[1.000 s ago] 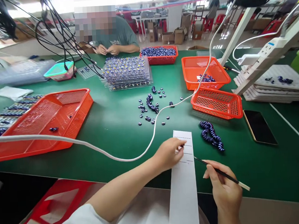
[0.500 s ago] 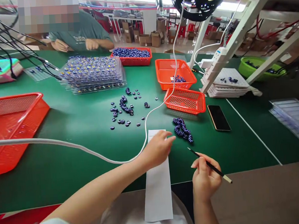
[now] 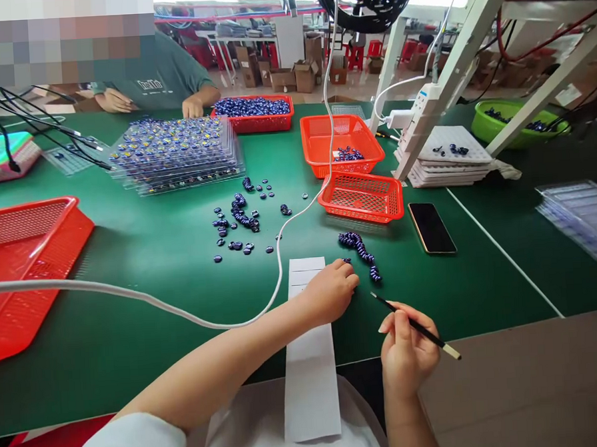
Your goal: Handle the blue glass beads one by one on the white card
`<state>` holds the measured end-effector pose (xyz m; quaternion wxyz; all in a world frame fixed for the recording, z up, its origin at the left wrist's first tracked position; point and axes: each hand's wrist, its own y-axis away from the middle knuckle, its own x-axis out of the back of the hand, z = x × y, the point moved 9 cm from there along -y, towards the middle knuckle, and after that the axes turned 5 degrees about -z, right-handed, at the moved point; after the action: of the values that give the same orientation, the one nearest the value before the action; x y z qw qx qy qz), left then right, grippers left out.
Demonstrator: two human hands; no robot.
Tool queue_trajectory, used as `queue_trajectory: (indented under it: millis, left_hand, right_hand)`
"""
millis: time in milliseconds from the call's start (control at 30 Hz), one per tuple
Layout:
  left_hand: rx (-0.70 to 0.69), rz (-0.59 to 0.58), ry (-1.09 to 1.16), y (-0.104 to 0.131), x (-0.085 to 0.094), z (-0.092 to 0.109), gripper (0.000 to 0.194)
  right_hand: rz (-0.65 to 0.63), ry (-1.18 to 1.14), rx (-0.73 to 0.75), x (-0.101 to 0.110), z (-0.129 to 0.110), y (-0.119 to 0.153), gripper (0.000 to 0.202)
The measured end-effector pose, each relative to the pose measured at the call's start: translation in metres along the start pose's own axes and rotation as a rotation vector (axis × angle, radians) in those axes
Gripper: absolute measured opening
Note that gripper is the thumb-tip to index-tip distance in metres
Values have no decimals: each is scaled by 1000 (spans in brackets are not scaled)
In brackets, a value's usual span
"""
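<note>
My left hand (image 3: 335, 289) reaches across a long white paper strip (image 3: 313, 383), its fingers curled down at the left side of a curved row of shiny dark blue beads (image 3: 362, 248). A few beads peek out just past the knuckles, but the fingertips are hidden, so what they pinch does not show. In my right hand (image 3: 409, 344) is a thin black paintbrush (image 3: 418, 327) with a pale end, its tip pointing up-left toward the beads. The strip runs from the green table (image 3: 186, 363) down onto my lap, with dark lines near its top.
Loose blue beads (image 3: 238, 216) lie scattered left of centre. Beyond are red baskets (image 3: 360, 210), stacked clear trays (image 3: 175, 153) and a phone (image 3: 431, 228). A white cable (image 3: 203, 315) crosses the table above my left forearm. Opposite sits a person in a green shirt (image 3: 170, 70).
My left hand has moved slightly right and down onto the bead row, and its fingers have closed. More of the strip's lines show. The right hand keeps the brush nearly still.
</note>
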<state>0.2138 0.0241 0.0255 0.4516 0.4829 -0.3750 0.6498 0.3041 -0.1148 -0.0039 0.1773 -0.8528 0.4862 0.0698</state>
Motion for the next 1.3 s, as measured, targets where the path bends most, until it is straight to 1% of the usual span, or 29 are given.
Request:
queue_trajectory:
  millis: [67, 133, 233, 300, 433, 500, 633, 800, 933, 1033, 1100, 1200, 1300]
  left_hand:
    - [-17, 14, 60, 10, 0, -2, 6]
    - [-8, 33, 111, 16, 0, -7, 5]
    - [24, 49, 144, 16, -2, -14, 5]
    - [32, 60, 161, 14, -2, -14, 6]
    - [34, 161, 181, 13, 9, -12, 4]
    - [14, 198, 188, 14, 13, -9, 3]
    - [-39, 170, 191, 17, 7, -6, 4]
    - [-14, 145, 174, 25, -4, -8, 8]
    - [-43, 165, 214, 32, -1, -4, 9]
    - [-57, 198, 248, 43, 9, -3, 10]
    - [-37, 237, 269, 56, 17, -7, 13]
    - [25, 290, 305, 81, 25, -20, 18]
    - [130, 298, 335, 106, 23, -39, 19]
  right_hand:
    - [-14, -7, -5, -2, 1, 0, 11]
    - [-23, -1, -5, -3, 1, 0, 11]
    - [-25, 31, 4, -4, 0, -1, 12]
    - [-23, 43, 0, -4, 0, -1, 12]
    - [-34, 38, -6, -5, 1, -2, 12]
    - [-40, 28, -3, -5, 1, -2, 12]
    - [-38, 60, 5, -5, 1, -3, 13]
    - [-37, 95, 17, -4, 1, -3, 15]
    - [-38, 99, 27, -5, 1, -3, 15]
    - [-50, 89, 12, -5, 3, -6, 15]
    - [-78, 76, -14, -7, 5, -8, 15]
    - [-136, 95, -70, -11, 7, -9, 17]
    - [-230, 201, -157, -19, 6, -1, 21]
